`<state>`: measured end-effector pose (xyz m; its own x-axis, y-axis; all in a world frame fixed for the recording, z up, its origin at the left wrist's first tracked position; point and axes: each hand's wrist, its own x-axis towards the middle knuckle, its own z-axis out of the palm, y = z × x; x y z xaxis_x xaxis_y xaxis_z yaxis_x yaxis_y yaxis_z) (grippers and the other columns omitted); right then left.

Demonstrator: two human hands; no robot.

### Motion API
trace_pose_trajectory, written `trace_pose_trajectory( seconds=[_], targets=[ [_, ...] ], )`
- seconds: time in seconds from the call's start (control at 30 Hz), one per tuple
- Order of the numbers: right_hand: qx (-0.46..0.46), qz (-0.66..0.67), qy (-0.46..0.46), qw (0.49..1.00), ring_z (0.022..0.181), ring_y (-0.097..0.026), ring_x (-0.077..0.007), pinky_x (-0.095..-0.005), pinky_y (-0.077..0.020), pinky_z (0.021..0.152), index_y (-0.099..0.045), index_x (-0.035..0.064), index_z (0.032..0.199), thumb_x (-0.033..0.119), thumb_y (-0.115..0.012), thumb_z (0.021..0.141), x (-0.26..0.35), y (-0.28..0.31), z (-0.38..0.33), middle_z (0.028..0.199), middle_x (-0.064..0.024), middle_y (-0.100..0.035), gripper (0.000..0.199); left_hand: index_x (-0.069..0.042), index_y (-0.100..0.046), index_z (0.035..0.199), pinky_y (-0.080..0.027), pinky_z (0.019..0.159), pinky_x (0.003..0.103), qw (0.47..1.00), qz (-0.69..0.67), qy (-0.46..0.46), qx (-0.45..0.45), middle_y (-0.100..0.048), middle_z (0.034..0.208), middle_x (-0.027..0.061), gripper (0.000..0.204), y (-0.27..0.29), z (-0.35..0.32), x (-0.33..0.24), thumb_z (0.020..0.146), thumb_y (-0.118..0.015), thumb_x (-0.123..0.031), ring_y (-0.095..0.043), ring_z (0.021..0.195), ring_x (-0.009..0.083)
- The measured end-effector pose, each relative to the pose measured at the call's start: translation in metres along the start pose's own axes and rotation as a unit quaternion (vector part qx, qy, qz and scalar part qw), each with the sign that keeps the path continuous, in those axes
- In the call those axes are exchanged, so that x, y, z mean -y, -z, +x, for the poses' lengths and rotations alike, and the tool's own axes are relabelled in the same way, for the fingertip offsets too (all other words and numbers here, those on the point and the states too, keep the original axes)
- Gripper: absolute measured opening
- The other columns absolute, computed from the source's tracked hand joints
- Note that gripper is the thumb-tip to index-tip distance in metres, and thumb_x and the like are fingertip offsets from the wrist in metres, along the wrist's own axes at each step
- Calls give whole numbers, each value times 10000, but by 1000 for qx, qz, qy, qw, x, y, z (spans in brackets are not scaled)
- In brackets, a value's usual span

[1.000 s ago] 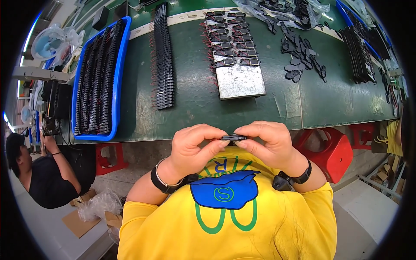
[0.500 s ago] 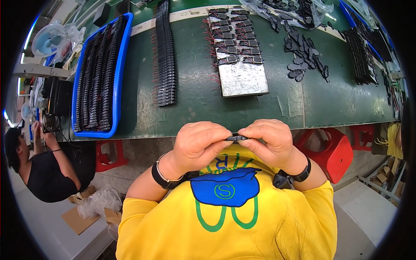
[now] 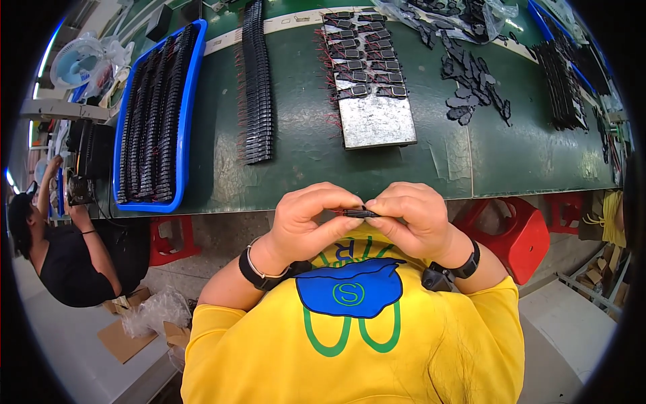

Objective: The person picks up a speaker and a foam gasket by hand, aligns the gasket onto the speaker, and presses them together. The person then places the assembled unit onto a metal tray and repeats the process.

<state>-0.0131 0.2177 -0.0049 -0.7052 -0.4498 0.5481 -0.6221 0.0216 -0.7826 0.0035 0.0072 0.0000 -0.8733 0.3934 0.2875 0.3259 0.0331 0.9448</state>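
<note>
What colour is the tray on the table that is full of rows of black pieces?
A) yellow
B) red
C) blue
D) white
C: the tray on the left part of the green table has a bright blue rim around the rows of black pieces.
</note>
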Motion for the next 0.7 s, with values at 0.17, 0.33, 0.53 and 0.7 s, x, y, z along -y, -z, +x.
trace_pose_trajectory(
  seconds=[0.17, 0.33, 0.53, 0.7],
  targets=[
    [-4, -8, 2, 1000, 662, -655, -269, -312, -512, 580, -644, -1, 922, -1, -727, 739, -2, -3, -2, 820, -138, -672, 201, 37, -658, 950, -508, 653, 242, 999, 27, -21, 9, -669, 872, 125, 190, 3, -1, 2, 773, -724, 13, -648, 746, 166],
    [-3, -15, -5, 1000, 683, -666, -269, -313, -523, 595, -645, 0, 926, 4, -735, 735, -4, -4, -4, 834, -140, -678, 210, 35, -660, 939, -509, 647, 242, 999, 38, -13, 7, -670, 875, 126, 181, 4, -1, 1, 770, -725, 18, -649, 743, 164],
    [1, -15, -69, 998, 680, -664, -267, -314, -522, 587, -643, -1, 925, 2, -733, 728, 3, -3, -2, 822, -135, -674, 217, 21, -659, 913, -502, 611, 255, 994, 103, -39, 16, -669, 813, 120, 175, 4, 3, -2, 760, -735, -15, -653, 698, 189],
    [15, -54, 14, 998, 638, -638, -273, -326, -501, 551, -630, -6, 918, -4, -728, 707, -5, -2, -1, 789, -130, -655, 233, 6, -655, 886, -491, 585, 266, 986, 139, -95, 4, -660, 759, 113, 166, 1, 3, 1, 749, -738, -36, -645, 656, 211]
  ],
)
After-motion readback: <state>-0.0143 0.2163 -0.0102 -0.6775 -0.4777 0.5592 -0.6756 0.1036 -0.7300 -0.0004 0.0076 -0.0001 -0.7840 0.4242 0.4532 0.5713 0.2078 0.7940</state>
